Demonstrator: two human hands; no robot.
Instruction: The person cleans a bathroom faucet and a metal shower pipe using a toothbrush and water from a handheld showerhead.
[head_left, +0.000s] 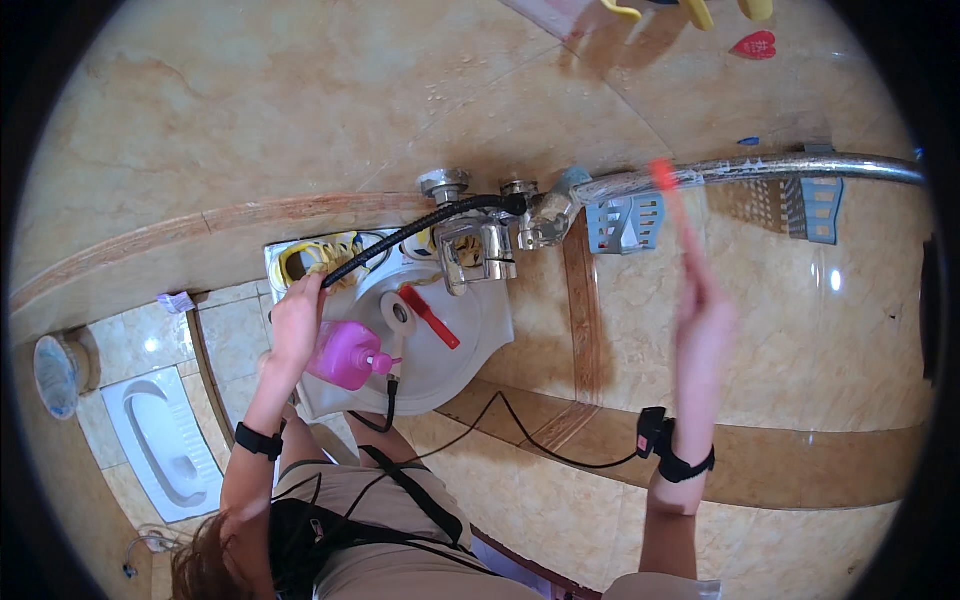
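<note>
My left hand (296, 319) is at the left edge of the white washbasin (465, 330), its fingers around a black ribbed shower hose (405, 241) beside a yellow and white sneaker (319, 259). Raised on the right, my right hand (703, 307) grips a thin, blurred object (666, 176) with a red-orange tip; its kind cannot be told. In the basin lie a white shower head (399, 315) and a red brush (429, 316). A pink pump bottle (349, 355) stands near my left wrist. Another shoe (420, 245) sits partly hidden behind the chrome faucet (480, 251).
A metal pipe (750, 169) runs along the wall at the right, above a blue-grey plastic basket (624, 223) and a second one (821, 210). A squat toilet (169, 446) and a bin (58, 377) are at the left. A black cable (559, 457) hangs from my right wrist.
</note>
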